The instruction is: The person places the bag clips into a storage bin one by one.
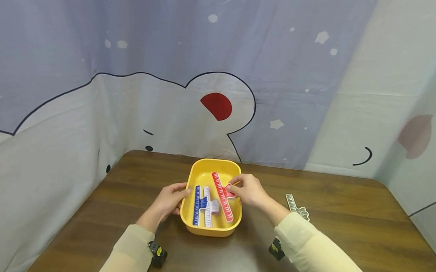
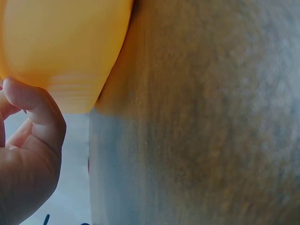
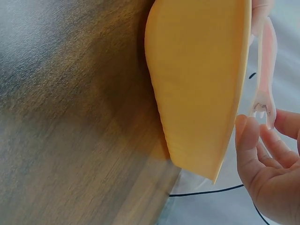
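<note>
Right grip [image 1: 250, 189] pinches the handle of a red clip [image 1: 223, 200] between thumb and fingers, holding it above the rim of a yellow basin [image 1: 210, 233], as the right wrist view shows. Seen from the head, the clip slants over the basin's right half, its far end leaning left. Left grip [image 1: 170, 200] holds the basin's left side, thumb on the rim. Inside lie a blue clip [image 1: 196, 211] and a white clip [image 1: 208, 215] side by side, the blue one's handle overlapping the white one's strip. Basin and all stand on the brown wooden surface [image 1: 350, 225]. Right of the basin, beyond the right sleeve [image 1: 305, 241], a dark green-and-white clip [image 1: 292, 203] lies on the surface, partly hidden by that sleeve.
</note>
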`<action>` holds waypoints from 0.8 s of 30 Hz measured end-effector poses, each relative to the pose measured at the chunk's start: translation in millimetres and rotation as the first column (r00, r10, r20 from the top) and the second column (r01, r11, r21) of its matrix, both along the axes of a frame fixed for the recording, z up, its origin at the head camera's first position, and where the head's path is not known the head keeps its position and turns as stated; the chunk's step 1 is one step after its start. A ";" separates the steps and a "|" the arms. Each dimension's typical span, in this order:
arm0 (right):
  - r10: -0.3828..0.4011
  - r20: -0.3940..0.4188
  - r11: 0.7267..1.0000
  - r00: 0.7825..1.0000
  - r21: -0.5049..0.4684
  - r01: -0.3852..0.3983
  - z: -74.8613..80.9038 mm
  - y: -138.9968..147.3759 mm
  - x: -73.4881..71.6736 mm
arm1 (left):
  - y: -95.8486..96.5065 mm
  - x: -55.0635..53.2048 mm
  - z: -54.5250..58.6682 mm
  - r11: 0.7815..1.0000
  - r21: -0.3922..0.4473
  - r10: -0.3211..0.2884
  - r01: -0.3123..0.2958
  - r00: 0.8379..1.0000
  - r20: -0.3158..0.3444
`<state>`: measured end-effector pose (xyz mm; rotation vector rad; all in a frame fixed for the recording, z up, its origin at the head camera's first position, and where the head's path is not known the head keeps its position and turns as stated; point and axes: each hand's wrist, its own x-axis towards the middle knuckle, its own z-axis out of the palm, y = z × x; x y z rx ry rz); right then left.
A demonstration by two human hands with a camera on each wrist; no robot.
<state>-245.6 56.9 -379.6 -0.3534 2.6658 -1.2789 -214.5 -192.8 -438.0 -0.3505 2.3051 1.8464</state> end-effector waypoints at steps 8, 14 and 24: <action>0.022 0.000 1.000 1.000 0.017 -0.022 1.2 -6.9 1.1 | -0.7 -0.6 -0.1 1.000 -0.008 -0.001 0.001 1.000 0.007; 0.035 -0.005 0.999 0.999 0.021 -0.034 -0.1 -9.1 2.0 | 0.5 -0.2 -0.4 1.000 -0.006 -0.004 0.004 1.000 0.007; 0.055 -0.013 0.998 0.998 0.041 -0.054 0.2 -12.9 2.5 | 0.0 0.6 1.9 1.000 -0.004 -0.013 0.013 1.000 0.000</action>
